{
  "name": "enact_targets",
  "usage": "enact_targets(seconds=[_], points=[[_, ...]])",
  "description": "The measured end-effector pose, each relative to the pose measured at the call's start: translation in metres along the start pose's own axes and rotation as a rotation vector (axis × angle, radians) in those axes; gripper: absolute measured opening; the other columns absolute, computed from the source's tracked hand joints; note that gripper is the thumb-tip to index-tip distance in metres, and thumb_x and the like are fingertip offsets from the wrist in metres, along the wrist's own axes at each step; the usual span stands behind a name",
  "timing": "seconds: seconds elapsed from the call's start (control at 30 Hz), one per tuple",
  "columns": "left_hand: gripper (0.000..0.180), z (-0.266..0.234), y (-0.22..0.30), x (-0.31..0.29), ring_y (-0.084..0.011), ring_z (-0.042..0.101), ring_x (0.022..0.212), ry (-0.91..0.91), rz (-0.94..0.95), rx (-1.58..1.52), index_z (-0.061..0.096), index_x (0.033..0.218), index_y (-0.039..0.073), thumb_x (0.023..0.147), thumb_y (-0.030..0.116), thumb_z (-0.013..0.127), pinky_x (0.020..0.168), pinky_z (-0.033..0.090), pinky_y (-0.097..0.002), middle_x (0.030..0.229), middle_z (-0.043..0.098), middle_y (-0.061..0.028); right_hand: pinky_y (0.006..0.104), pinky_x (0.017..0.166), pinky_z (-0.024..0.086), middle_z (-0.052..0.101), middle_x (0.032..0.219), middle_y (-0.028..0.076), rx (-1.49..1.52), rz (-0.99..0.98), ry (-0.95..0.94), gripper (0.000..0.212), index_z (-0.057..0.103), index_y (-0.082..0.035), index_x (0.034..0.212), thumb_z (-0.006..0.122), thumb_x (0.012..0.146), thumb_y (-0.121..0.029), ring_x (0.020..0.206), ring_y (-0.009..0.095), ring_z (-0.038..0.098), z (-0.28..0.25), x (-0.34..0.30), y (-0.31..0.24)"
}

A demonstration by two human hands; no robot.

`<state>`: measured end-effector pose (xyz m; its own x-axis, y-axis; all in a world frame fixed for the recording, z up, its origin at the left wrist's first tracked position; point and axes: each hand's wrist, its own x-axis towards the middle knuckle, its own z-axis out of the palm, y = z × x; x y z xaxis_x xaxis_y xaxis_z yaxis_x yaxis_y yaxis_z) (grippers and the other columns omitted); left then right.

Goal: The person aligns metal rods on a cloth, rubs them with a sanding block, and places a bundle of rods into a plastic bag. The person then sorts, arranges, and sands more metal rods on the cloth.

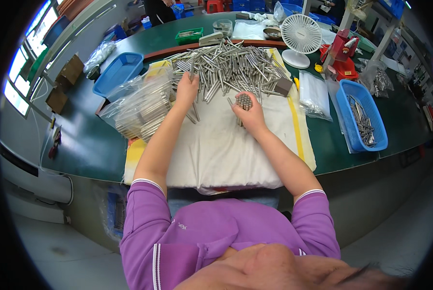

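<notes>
A big heap of shiny metal rods [226, 65] lies across the far part of a white cloth [216, 145]. My right hand [253, 116] is closed around an upright bundle of the rods [244, 100], their ends showing as a tight round cluster. At the heap's left side, my left hand [186, 91] is closed on a metal rod [192, 71] that points up and away; whether it grips more than one is hard to see. Loose rods lie by its wrist. Clear plastic bags [139, 108] of neatly stacked rods sit left of my left forearm.
A blue basket [120, 72] stands far left, and another blue basket [364, 116] with metal parts stands right. Behind the heap are a green tray [189, 35] and a white fan [301, 36]. A brown block [283, 86] and plastic bags [314, 94] lie to the right.
</notes>
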<state>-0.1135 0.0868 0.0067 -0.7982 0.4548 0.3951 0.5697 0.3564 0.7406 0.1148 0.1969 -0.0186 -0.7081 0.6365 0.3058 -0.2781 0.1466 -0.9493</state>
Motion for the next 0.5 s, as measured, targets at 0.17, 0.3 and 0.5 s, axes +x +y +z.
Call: enact_targets(seconds=[0.17, 0.3, 0.5], points=[[0.036, 0.034, -0.012, -0.008, -0.0432, 0.064, 0.094, -0.212, 0.149, 0.339, 0.059, 0.101, 0.001, 0.088, 0.031, 0.071, 0.083, 0.048, -0.0507, 0.092, 0.067, -0.0242, 0.0248, 0.069, 0.047, 0.062, 0.085, -0.002, 0.006, 0.015, -0.013, 0.028, 0.06, -0.009, 0.107, 0.072, 0.081, -0.01, 0.075, 0.006, 0.056, -0.001, -0.004, -0.006], [0.042, 0.044, 0.003, -0.023, -0.045, 0.065, 0.096, -0.266, 0.271, 0.457, 0.057, 0.101, -0.002, 0.081, 0.03, 0.075, 0.086, 0.051, -0.0497, 0.097, 0.068, -0.0252, 0.0242, 0.07, 0.048, 0.063, 0.088, -0.002, 0.003, 0.02, -0.014, 0.029, 0.061, -0.009, 0.109, 0.071, 0.082, -0.009, 0.076, 0.006, 0.057, -0.001, -0.004, -0.004], [0.045, 0.04, 0.037, -0.012, -0.0428, 0.068, 0.096, -0.459, 0.061, 0.584, 0.052, 0.105, -0.007, 0.079, 0.025, 0.071, 0.085, 0.054, -0.0482, 0.099, 0.069, -0.0289, 0.0241, 0.073, 0.048, 0.061, 0.088, -0.002, 0.017, 0.024, -0.031, 0.031, 0.057, -0.007, 0.114, 0.07, 0.085, -0.006, 0.078, 0.006, 0.056, -0.002, -0.001, -0.005]])
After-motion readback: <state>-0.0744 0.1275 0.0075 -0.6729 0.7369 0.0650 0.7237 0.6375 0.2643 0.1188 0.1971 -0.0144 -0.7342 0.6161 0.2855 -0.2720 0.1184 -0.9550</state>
